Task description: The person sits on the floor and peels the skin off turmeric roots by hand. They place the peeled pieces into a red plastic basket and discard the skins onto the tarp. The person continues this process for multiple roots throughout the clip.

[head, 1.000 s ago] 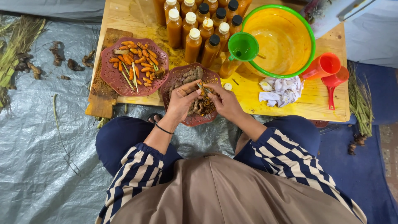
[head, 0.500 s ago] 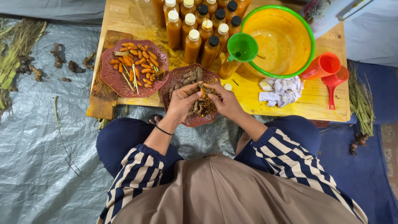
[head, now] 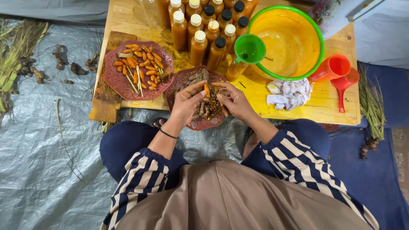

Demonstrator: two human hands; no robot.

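Almost nothing has shifted in the last second: both hands stay over the dark red plate [head: 187, 123] of brown, knobbly roots. The left hand [head: 187, 104] and right hand [head: 234, 102] pinch one small orange root piece [head: 206, 88] between their fingertips, so the peeling looks ongoing. Smooth peeled orange pieces fill the second scalloped plate [head: 115, 81] beside it.

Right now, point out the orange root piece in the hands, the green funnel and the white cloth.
orange root piece [head: 206, 89], head view, its exposed upper end between the fingers.
green funnel [head: 249, 49], head view, inside of its cone.
white cloth [head: 289, 93], head view, middle of the crumpled heap.
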